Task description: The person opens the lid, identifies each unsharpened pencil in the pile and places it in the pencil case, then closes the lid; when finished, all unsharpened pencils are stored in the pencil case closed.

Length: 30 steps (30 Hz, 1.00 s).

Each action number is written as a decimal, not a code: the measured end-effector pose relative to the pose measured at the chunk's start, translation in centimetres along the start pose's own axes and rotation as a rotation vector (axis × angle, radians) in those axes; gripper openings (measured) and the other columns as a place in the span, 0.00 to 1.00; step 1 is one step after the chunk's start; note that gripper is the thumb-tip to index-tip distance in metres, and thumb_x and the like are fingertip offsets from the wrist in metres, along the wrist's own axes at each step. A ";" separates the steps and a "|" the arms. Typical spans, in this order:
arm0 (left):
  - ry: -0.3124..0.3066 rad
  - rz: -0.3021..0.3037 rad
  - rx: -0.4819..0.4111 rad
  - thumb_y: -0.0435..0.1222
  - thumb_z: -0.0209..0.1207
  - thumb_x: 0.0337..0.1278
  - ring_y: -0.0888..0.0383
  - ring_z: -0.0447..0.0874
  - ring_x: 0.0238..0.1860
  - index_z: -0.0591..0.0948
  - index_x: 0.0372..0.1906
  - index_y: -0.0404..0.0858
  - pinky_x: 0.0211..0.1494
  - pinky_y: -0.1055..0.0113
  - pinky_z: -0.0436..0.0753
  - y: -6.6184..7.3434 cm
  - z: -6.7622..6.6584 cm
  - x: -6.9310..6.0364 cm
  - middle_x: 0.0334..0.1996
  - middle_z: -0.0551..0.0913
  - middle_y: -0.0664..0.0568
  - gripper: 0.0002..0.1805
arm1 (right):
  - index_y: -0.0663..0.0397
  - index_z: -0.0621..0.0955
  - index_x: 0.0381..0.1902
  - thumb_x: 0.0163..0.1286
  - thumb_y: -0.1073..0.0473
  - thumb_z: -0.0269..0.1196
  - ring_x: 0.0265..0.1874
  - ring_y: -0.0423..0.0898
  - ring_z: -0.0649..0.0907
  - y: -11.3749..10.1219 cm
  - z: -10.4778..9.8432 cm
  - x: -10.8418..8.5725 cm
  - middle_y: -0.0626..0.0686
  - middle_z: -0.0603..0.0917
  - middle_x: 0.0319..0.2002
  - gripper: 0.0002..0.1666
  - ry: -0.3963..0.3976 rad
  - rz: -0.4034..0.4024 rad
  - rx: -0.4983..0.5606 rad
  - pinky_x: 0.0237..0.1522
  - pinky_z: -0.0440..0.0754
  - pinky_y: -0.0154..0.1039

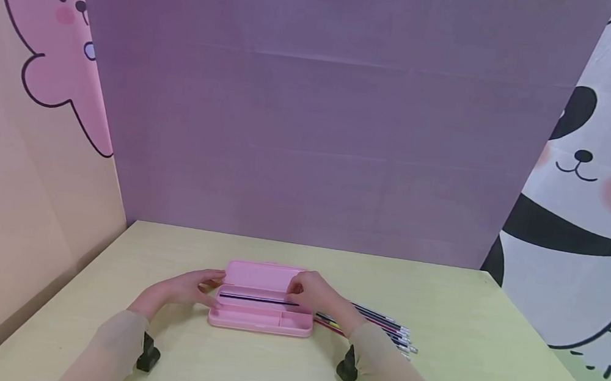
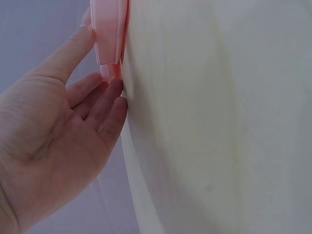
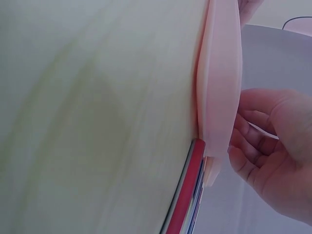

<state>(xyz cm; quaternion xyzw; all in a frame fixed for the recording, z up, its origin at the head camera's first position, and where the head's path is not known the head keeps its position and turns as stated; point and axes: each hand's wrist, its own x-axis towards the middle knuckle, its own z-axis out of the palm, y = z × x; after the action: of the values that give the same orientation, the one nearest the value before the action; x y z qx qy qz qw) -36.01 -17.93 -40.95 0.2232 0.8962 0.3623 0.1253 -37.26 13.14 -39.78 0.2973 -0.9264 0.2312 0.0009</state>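
Note:
An open pink pencil case [image 1: 252,319] lies on the table, its lid [image 1: 264,277] folded back. Inside, a dark pencil [image 1: 256,299] lies lengthwise. My left hand [image 1: 185,287] touches the case's left end, thumb at the body and relaxed fingers by the lid; in the left wrist view, the hand [image 2: 63,126] has its thumb against the case [image 2: 108,34]. Over the case's right part, my right hand [image 1: 317,296] pinches the pencil's right end with curled fingers. The right wrist view shows this hand [image 3: 278,146] behind the case wall [image 3: 223,78], fingertips partly hidden.
Several pencils [image 1: 381,322] lie in a loose bundle right of the case, partly under my right forearm; some of these pencils [image 3: 187,195] reach the case's edge. A purple backdrop [image 1: 317,124] stands behind the pale table [image 1: 244,368].

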 end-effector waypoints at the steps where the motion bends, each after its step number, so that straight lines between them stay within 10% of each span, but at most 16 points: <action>1: -0.002 -0.002 0.001 0.42 0.68 0.49 0.40 0.67 0.63 0.61 0.70 0.34 0.66 0.44 0.66 0.0 0.0 0.0 0.65 0.67 0.40 0.44 | 0.54 0.83 0.28 0.60 0.61 0.67 0.29 0.40 0.74 0.1 0.0 0.0 0.45 0.79 0.25 0.03 -0.003 0.007 0.005 0.33 0.76 0.31; 30: 0.014 -0.002 -0.021 0.42 0.68 0.48 0.40 0.67 0.63 0.61 0.69 0.33 0.66 0.46 0.67 -0.2 0.1 0.1 0.65 0.67 0.39 0.44 | 0.57 0.83 0.42 0.63 0.59 0.63 0.35 0.41 0.80 1.0 -2.7 -2.3 0.49 0.83 0.36 0.10 0.051 -0.018 0.113 0.42 0.81 0.32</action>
<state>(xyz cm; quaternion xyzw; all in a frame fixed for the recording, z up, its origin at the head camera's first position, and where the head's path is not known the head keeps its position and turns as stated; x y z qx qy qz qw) -36.10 -17.95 -41.15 0.2184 0.8934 0.3732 0.1218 -36.26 16.28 -38.17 0.2994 -0.9088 0.2903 0.0096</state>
